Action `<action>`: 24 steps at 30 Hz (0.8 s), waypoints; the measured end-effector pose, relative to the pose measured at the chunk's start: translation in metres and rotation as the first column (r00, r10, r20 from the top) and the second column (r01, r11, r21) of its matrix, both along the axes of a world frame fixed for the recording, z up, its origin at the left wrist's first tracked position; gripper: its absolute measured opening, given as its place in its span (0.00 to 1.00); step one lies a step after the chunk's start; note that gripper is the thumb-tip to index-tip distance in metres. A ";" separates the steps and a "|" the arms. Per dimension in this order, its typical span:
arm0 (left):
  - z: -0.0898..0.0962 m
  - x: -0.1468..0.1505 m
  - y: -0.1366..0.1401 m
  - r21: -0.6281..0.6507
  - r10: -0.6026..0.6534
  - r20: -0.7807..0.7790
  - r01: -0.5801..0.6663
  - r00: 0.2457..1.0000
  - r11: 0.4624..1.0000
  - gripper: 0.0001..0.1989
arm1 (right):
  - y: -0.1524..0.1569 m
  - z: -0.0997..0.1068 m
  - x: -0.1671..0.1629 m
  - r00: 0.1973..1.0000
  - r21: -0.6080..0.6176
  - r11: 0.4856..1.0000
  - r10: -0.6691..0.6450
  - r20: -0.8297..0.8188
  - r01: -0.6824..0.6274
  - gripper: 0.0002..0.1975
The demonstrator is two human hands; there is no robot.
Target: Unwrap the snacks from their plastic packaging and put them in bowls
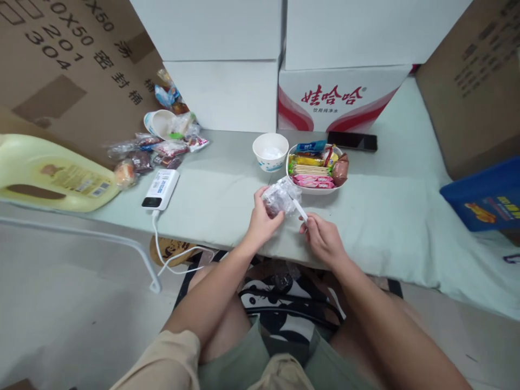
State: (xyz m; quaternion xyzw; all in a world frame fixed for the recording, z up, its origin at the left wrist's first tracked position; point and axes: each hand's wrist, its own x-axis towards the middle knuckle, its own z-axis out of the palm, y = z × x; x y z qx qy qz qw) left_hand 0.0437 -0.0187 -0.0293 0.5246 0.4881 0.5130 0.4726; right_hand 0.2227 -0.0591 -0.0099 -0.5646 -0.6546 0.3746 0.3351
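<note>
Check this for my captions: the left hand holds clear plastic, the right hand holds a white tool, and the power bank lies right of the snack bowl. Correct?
No: the head view shows the power bank left of the snack bowl. The left hand holds clear plastic, the right hand a white tool.

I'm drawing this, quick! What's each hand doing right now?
Left hand: closed around a crumpled clear plastic bundle.
Right hand: closed on a thin white tool, kind unclear.

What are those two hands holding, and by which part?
The left hand holds a clear packet by its left and near sides; the right hand holds a white tool by its near end.
</note>
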 end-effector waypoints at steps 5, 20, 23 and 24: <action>0.005 0.009 -0.005 -0.041 -0.041 0.126 0.047 0.991 0.998 0.37 | 0.007 0.001 -0.007 0.997 -0.029 0.999 0.031 0.068 -0.029 0.21; 0.013 -0.004 -0.015 -0.142 -0.051 -0.031 0.046 0.998 0.989 0.35 | 0.012 -0.010 0.050 0.743 0.261 0.959 -0.254 0.620 0.110 0.17; 0.017 0.003 -0.022 -0.109 -0.110 -0.285 0.081 0.952 0.991 0.24 | 0.013 -0.008 0.053 0.699 0.302 0.939 -0.327 0.636 0.165 0.17; 0.018 0.002 -0.021 -0.059 -0.067 -0.351 0.050 0.934 0.997 0.21 | 0.013 -0.007 0.053 0.698 0.319 0.928 -0.357 0.621 0.191 0.18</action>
